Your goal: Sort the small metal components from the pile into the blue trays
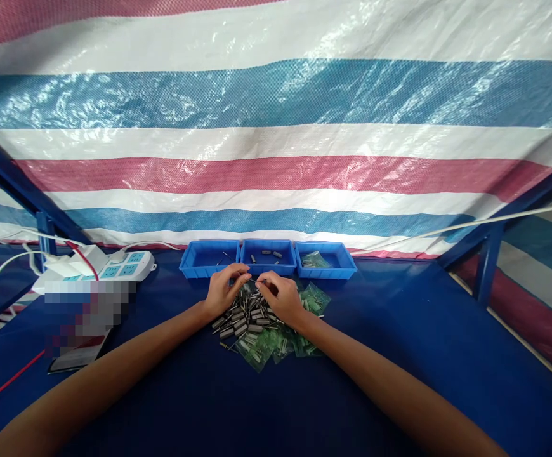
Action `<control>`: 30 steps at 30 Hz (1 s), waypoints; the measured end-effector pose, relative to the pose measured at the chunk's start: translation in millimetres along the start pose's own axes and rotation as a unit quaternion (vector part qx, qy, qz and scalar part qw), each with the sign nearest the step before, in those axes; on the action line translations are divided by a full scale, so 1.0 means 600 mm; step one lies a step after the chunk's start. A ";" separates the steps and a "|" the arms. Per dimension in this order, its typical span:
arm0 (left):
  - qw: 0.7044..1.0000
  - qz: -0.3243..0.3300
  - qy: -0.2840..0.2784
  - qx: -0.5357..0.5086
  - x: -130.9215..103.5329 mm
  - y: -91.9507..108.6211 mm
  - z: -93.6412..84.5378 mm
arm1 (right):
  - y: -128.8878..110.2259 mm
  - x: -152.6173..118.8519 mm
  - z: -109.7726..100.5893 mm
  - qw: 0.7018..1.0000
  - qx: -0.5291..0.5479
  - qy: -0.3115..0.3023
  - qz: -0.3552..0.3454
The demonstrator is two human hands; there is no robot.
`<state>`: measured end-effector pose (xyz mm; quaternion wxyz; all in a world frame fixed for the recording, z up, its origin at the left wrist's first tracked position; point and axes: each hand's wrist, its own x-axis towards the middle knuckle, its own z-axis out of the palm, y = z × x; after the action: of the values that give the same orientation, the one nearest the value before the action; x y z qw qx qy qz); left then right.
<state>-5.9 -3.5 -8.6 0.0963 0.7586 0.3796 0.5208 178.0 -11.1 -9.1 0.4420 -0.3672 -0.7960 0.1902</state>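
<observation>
My left hand (226, 291) and my right hand (280, 297) are close together over a pile of small metal parts (240, 320). A thin, small piece (253, 280) spans the gap between their fingertips, pinched at both ends. What kind of part it is cannot be made out. Green-tinted plastic bags (259, 348) with small parts inside lie at the front and right of the pile. Behind my hands stand three blue trays: the left tray (209, 272) holds a few thin pieces, the middle tray (270, 269) short metal pieces, the right tray (326, 273) a green bag.
On the left are a white power strip (136, 270) with plugs and cables, and a flat dark-edged device (78, 358), partly blurred out. A red cable (9, 381) crosses the blue table (185, 406). Blue metal frame bars and a striped sheet (276, 139) stand behind.
</observation>
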 end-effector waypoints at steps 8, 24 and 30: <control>1.000 0.003 -0.009 0.001 0.004 0.008 -0.004 | 0.000 0.000 -0.001 1.000 -0.007 0.015 0.001; 0.998 -0.014 0.055 -0.012 0.001 0.010 -0.003 | -0.089 0.036 -0.057 0.992 0.026 0.077 -0.094; 0.999 -0.001 0.040 -0.001 0.005 0.016 -0.005 | -0.208 -0.077 -0.170 0.991 0.085 0.068 -0.080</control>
<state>-3.5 -8.6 0.0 0.0819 0.7371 0.3832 0.5505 227.8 -130.3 97.7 0.5385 -0.2758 -0.7718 0.1956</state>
